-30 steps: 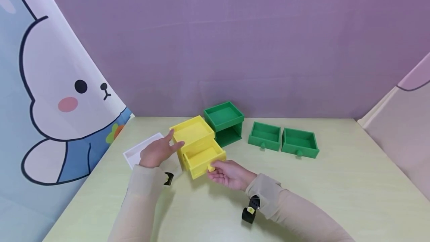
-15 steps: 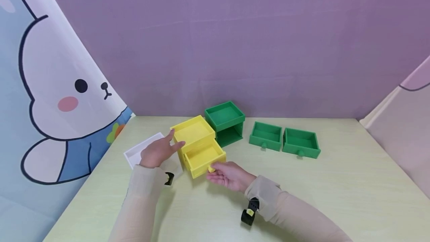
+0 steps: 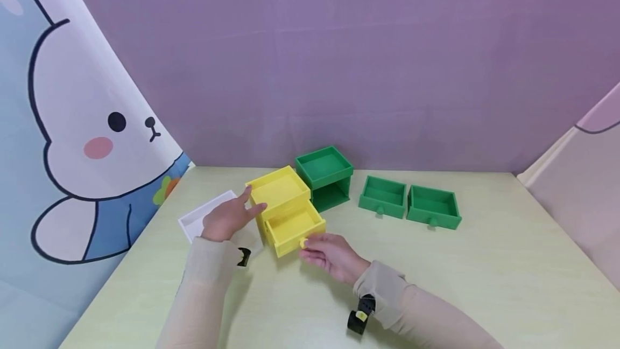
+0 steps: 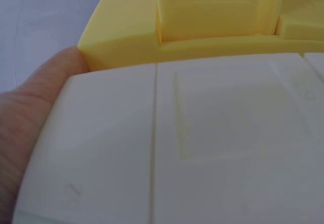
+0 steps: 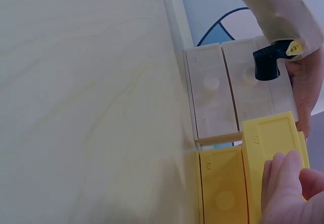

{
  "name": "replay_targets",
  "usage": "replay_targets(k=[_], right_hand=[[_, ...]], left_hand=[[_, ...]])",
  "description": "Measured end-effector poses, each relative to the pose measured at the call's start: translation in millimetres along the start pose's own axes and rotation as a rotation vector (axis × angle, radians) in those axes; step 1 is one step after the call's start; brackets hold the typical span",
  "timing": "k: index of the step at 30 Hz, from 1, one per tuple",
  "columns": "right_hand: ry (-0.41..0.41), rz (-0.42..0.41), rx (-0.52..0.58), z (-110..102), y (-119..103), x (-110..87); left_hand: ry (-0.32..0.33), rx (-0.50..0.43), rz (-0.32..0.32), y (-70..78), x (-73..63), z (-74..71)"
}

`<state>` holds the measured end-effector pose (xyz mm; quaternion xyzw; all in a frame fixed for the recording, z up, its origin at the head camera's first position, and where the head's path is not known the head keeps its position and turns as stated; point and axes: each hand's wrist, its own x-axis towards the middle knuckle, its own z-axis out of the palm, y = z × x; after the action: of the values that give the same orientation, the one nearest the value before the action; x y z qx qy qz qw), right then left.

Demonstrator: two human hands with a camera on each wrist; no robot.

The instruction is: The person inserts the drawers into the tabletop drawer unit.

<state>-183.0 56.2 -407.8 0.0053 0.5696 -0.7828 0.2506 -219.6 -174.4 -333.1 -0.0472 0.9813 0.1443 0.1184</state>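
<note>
In the head view a yellow two-drawer cabinet (image 3: 279, 192) stands left of centre, turned at an angle. Its upper drawer (image 3: 294, 221) sticks well out of the front and holds nothing. My right hand (image 3: 337, 256) pinches that drawer's small round knob (image 3: 303, 243) between thumb and finger. My left hand (image 3: 229, 218) rests against the left side of the yellow cabinet, thumb and index finger spread over the top edge. Beneath it stands a white cabinet (image 3: 205, 215), partly hidden by this hand; its drawer fronts (image 4: 111, 143) fill much of the left wrist view. The lower yellow drawer (image 5: 220, 171) sits pushed in.
Behind the yellow cabinet stands a green cabinet (image 3: 323, 168) with its drawer space bare. Two green drawers (image 3: 383, 194) (image 3: 434, 204) lie side by side to the right on the pale wooden table (image 3: 484, 263). A purple cloth (image 3: 339, 69) hangs behind the table.
My right wrist has dropped slightly while the fingers stay at the knob. The left hand, the yellow cabinet and its pulled-out drawer have kept their places.
</note>
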Motion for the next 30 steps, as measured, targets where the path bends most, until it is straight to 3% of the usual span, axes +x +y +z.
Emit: replay_targets(k=[5,12,30], right_hand=[[0.058,-0.023,0.051,1,-2,1.9],[0.056,-0.035,0.065,4,-1,5.2],[0.145,-0.076,0.090,18,3,16.0]], left_hand=[[0.004,-0.004,0.014,0.7,1.3,-1.2],[-0.005,-0.011,0.003,-0.7,0.8,-0.8],[-0.006,-0.012,0.000,0.2,-1.3,-1.6]])
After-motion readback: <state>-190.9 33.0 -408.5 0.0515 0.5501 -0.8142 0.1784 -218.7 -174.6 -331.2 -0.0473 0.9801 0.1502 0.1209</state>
